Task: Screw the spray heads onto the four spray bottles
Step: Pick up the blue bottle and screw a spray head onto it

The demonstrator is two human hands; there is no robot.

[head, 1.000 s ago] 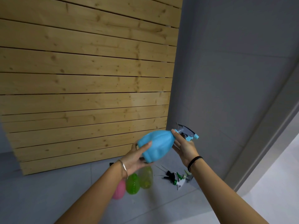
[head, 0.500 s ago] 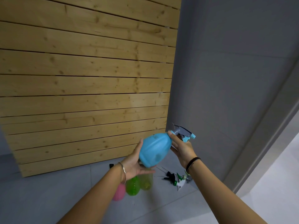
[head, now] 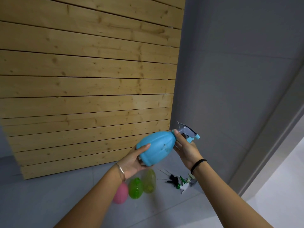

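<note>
left hand (head: 131, 163) gripping tilted blue spray bottle (head: 156, 148) base, right hand (head: 185, 148) clamped on its spray head (head: 188, 132), contents not visible

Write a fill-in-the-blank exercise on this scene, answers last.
The left hand holds the ____ bottle by its base.
The right hand grips its ____, below the spray head.
On the floor are ____ more bottles: pink, green, yellow.
The loose heads lie to those bottles' ____.
Answers: blue; neck; three; right.
</note>
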